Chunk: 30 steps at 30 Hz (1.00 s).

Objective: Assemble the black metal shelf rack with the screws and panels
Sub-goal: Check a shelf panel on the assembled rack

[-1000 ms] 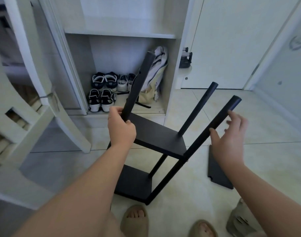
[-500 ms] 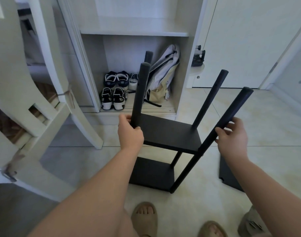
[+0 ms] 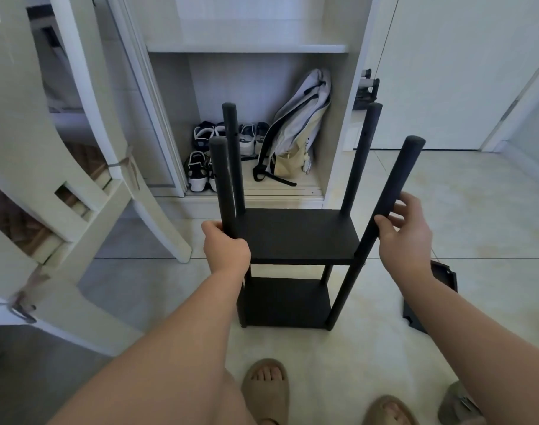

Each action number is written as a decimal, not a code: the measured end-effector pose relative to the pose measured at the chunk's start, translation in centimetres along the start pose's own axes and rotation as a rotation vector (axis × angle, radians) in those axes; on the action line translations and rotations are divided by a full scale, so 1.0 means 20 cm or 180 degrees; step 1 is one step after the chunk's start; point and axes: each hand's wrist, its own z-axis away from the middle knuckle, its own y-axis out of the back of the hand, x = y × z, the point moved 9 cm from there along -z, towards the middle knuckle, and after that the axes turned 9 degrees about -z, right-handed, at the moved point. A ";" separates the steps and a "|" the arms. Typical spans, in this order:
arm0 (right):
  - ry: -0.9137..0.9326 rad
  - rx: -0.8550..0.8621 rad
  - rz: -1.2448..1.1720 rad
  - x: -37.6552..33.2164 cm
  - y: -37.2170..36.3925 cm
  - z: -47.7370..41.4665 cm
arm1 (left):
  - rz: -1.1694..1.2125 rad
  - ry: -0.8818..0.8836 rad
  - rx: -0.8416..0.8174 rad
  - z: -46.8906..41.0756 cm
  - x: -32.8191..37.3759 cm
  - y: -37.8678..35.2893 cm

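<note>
Standing the shelf rack (image 3: pixel 295 234) upright from its tilt: left hand (image 3: pixel 226 250) grips the front-left post (image 3: pixel 222 179), right hand (image 3: pixel 406 237) loosely touches the front-right post (image 3: pixel 397 185); 2 shelves fitted, spare panel (image 3: pixel 442 276) next.

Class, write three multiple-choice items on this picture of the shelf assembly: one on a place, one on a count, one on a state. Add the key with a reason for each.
1. Where does the loose panel lie?
A. On the floor, right of the rack
B. Inside the cupboard
C. On top of the poles

2. How many panels are fitted in the rack?
A. One
B. Two
C. Four

3. What is the left hand doing?
A. Hanging free
B. Gripping the front-left pole
C. Lying flat on a panel

Key: 1 A, it lies on the tiles beside the rack. 2 B, an upper panel and a lower panel sit between the poles. 3 B, its fingers are curled round that pole.
</note>
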 end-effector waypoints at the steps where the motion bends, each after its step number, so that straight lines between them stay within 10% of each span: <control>1: 0.0002 -0.0001 -0.0003 0.00 0.00 0.01 | 0.0004 0.0015 -0.0025 0.00 -0.01 0.00; 22: 0.0038 -0.1114 0.1275 0.02 0.30 0.30 | -0.0079 0.1260 -0.1076 0.50 0.01 -0.02; 30: -0.0006 -0.1461 0.1687 0.14 0.57 0.42 | -0.1535 -0.1019 -0.3019 1.03 0.22 -0.48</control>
